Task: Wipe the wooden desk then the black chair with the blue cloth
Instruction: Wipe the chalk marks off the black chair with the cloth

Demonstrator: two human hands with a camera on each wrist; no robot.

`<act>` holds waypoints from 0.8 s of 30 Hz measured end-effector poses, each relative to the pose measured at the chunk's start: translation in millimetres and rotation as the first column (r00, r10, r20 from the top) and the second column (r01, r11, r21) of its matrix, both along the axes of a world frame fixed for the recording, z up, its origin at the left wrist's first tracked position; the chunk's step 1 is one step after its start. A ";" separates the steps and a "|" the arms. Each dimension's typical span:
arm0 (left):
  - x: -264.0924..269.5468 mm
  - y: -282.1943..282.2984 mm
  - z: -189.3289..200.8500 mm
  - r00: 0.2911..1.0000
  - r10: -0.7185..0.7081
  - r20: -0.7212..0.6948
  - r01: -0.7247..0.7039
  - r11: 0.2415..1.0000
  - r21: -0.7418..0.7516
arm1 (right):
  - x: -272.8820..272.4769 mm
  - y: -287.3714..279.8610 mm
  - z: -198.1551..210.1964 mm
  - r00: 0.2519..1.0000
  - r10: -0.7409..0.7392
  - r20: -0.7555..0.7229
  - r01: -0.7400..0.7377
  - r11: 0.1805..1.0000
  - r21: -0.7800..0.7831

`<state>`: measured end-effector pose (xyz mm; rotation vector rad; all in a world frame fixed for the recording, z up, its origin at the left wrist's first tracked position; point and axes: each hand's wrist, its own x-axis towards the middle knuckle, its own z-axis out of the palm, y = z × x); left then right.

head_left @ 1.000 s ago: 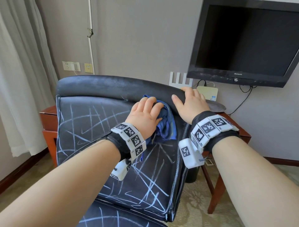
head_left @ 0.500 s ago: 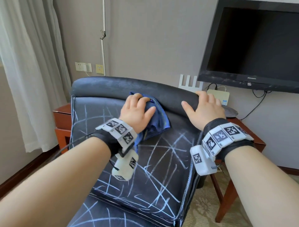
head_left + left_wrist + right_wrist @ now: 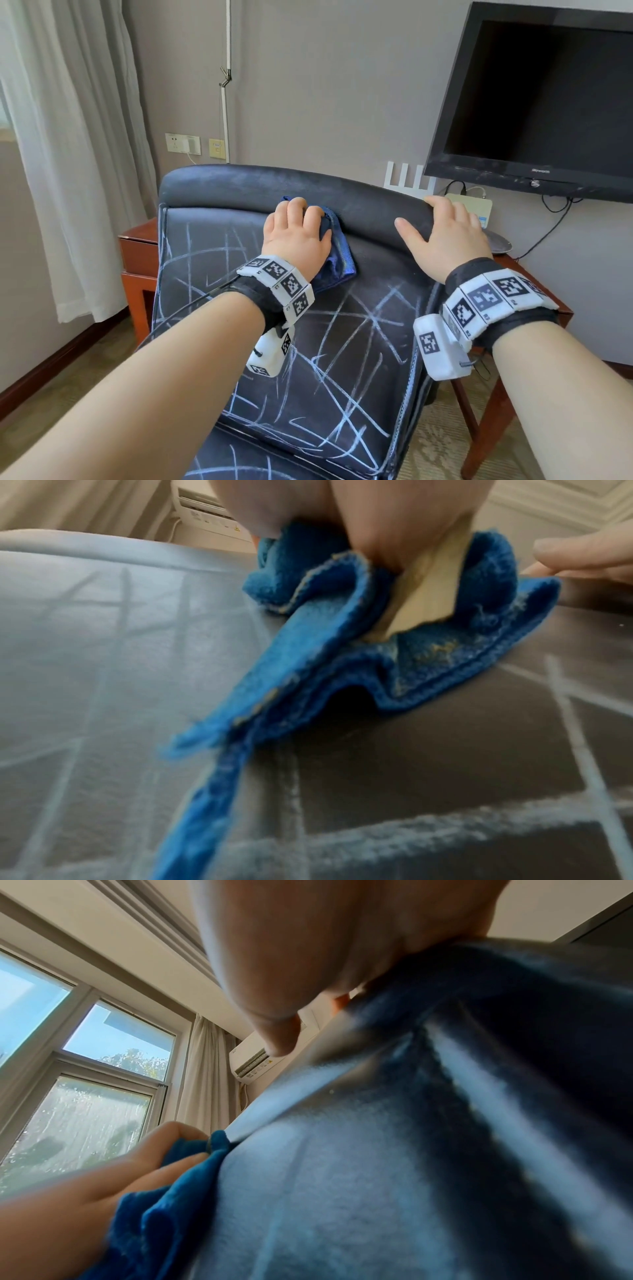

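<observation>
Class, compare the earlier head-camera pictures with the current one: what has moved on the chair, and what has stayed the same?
The left hand has slid the blue cloth leftward along the top of the black chair backrest, widening the gap to the right hand. Nothing was picked up or released. The right hand still rests on the backrest's top right edge, and the white scribbles below remain.

One black chair (image 3: 308, 342) is standing in front of one wooden surface (image 3: 137, 246). One blue cloth (image 3: 337, 260) is lying on the chair's backrest. Two hands are resting there: one left hand (image 3: 294, 240) and one right hand (image 3: 445, 236). One television (image 3: 541, 102) is hanging above the chair's right side.
</observation>
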<state>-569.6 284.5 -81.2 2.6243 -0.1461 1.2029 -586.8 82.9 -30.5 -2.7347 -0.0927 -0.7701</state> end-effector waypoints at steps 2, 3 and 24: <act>-2.1 10.3 1.7 0.998 0.019 -0.053 -0.018 1.000 0.017 | 0.7 1.3 0.2 1.000 0.002 -0.003 -0.002 1.000 0.004; -2.2 15.5 3.5 0.997 0.033 -0.067 -0.030 0.999 0.041 | 1.2 1.6 0.2 1.000 0.004 -0.003 -0.004 1.000 0.009; 0.8 67.3 -0.3 0.988 0.096 -0.124 -0.089 0.994 0.057 | 42.9 114.4 32.9 0.994 -0.015 -0.108 -0.018 0.954 -0.300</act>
